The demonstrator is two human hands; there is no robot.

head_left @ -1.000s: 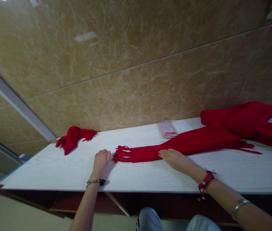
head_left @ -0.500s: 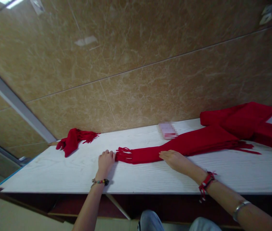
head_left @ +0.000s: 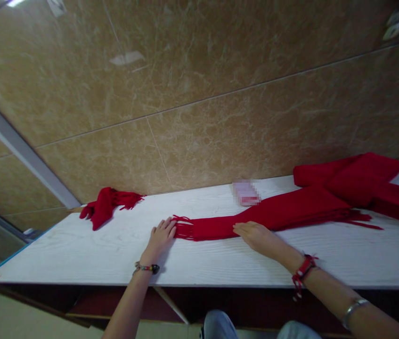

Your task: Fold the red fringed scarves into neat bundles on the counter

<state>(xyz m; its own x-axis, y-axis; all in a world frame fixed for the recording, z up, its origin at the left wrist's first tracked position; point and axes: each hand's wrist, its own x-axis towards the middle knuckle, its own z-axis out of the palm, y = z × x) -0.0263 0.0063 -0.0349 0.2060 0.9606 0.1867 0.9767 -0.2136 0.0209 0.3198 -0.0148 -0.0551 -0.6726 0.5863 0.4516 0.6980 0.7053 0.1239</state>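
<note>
A red scarf (head_left: 216, 228) lies stretched across a white wood-grain tabletop (head_left: 89, 261), its fringed end pointing left. My left hand (head_left: 162, 234) rests at that fringe, fingers extended and touching the strands. Flat on the narrow folded part of the scarf lies my right hand (head_left: 256, 237), its fingers stretched out and held together. To the right the scarf widens and meets more folded red cloth (head_left: 358, 179); some fringe sticks out there.
A crumpled red fringed cloth (head_left: 103, 209) sits at the back left. Behind the scarf a small blurred-out pinkish object (head_left: 246, 193) lies near the tiled wall (head_left: 199, 136). Dark shelves (head_left: 227, 301) run below the table's front edge.
My left hand has shifted slightly right and its fingers have spread over the fringe, whose strands lie straighter. My right hand has stayed in place.
</note>
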